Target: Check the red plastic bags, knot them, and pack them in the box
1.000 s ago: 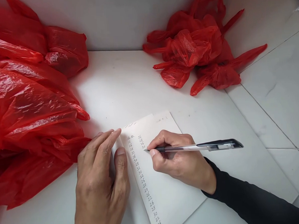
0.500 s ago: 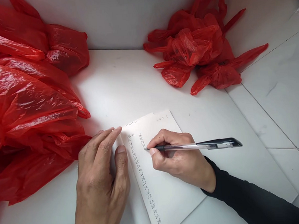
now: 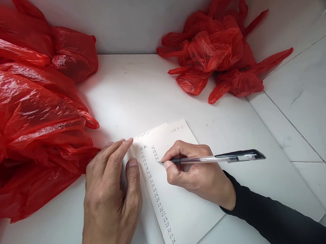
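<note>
A white sheet of paper (image 3: 183, 204) with two handwritten columns of numbers lies on a white board (image 3: 139, 94). My left hand (image 3: 111, 201) rests flat on the paper's left edge, fingers stretched out. My right hand (image 3: 194, 173) pinches a clear pen with a black cap (image 3: 225, 157). The pen's tip touches the paper just below the short second column of numbers.
A big heap of red plastic bags (image 3: 34, 114) fills the left side, close to my left hand. A smaller bunch of red bags (image 3: 216, 57) lies at the back right against the white wall. White floor tiles (image 3: 306, 103) lie to the right of the board.
Almost nothing has moved. The view drifted slightly and the pen tip stays at the same spot under the second column.
</note>
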A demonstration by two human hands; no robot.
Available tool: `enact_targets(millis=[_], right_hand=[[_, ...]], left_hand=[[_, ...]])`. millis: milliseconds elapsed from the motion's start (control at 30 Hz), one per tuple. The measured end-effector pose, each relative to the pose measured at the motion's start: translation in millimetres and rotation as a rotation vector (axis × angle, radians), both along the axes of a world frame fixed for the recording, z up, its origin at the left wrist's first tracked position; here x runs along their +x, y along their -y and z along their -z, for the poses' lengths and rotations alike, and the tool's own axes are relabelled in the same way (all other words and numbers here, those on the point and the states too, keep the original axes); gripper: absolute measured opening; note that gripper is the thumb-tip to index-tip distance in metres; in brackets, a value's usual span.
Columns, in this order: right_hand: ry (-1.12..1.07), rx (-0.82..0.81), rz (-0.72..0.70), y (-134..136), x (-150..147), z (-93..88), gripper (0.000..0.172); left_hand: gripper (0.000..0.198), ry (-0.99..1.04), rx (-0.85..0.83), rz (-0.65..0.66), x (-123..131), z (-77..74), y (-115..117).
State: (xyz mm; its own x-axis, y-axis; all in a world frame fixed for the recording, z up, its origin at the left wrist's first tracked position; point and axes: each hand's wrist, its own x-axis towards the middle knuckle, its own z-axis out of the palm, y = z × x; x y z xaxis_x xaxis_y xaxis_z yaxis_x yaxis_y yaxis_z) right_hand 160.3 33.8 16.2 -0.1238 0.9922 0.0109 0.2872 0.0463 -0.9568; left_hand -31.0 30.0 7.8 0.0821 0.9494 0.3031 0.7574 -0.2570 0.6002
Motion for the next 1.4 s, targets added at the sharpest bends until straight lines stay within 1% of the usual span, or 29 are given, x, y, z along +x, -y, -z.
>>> enact_targets(millis=[367,567,733,900,1233,1400], right_hand=[[0.015,-0.004,0.002,1.0,0.7,0.6,0.014],[0.013,-0.003,-0.007,1.3,1.0,0.0,0.016],[-0.038,0.008,0.041,1.9,2.7,-2.2,0.011],[-0.022,-0.004,0.016,0.9,3.3,-1.3,0.011],[0.010,0.008,0.026,1.3,2.0,0.8,0.012],[0.009,-0.001,0.008,1.5,2.2,-0.2,0.010]], left_hand=[[0.042,-0.002,-0.001,0.001,0.2,-0.3,1.4],[0.042,-0.001,-0.006,-0.001,0.5,0.2,0.7],[0.042,-0.007,-0.010,-0.005,0.6,-0.5,0.5],[0.043,-0.016,-0.008,-0.001,0.8,-0.7,0.9],[0.041,-0.010,0.020,0.005,1.4,0.2,-0.4],[0.042,-0.007,0.036,0.000,1.1,0.1,1.0]])
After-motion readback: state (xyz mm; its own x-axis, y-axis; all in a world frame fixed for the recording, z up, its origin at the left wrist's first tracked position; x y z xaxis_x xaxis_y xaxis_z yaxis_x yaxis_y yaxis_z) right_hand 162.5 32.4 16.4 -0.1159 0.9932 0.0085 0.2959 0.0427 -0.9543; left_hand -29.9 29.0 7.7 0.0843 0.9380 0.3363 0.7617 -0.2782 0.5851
